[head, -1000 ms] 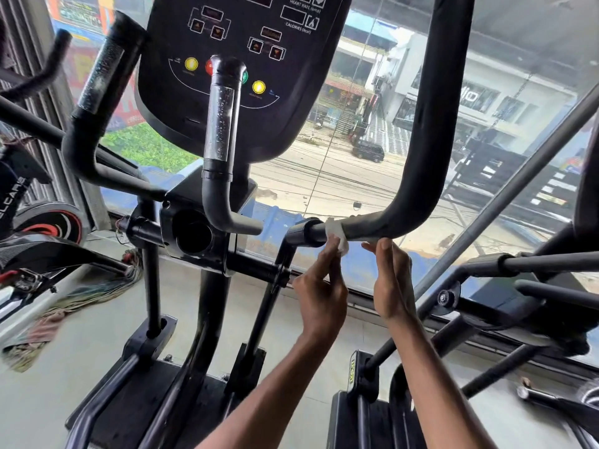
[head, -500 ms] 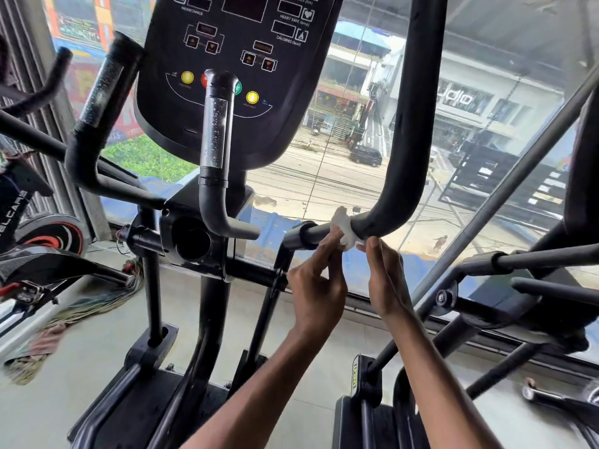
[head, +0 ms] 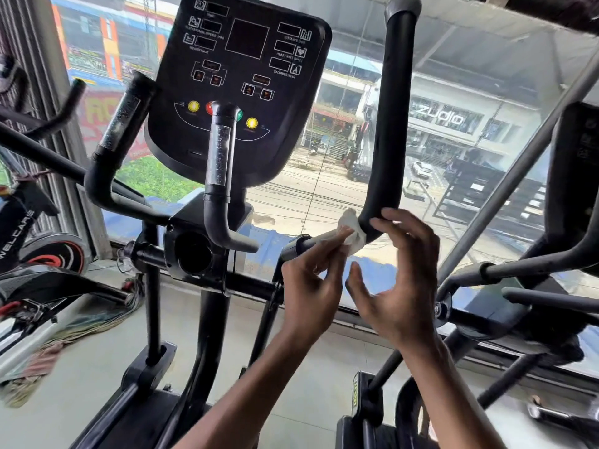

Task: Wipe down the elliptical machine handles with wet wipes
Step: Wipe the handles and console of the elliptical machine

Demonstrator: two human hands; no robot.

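The elliptical's right moving handle (head: 393, 124) is a black padded bar that rises from a bend at centre right. A crumpled white wet wipe (head: 352, 231) lies against that bend, where the padding meets the bare bar. My left hand (head: 311, 286) pinches the wipe from below and presses it on the bar. My right hand (head: 400, 280) hovers beside it with fingers spread and holds nothing; its fingertips are close to the bend. The short fixed handle (head: 220, 157) with a clear sleeve stands at centre, and the left moving handle (head: 118, 131) is at the left.
The black console (head: 240, 76) with coloured buttons sits above the fixed handle. Another exercise machine (head: 570, 196) stands close on the right and a spin bike (head: 39, 251) on the left. A large window (head: 470, 92) is right behind the handles. A cloth (head: 48, 351) lies on the floor at left.
The wipe has moved right along the bar to the bend, with my left hand following. My right hand has come off the bar's underside and spread its fingers. The view has tilted upward.
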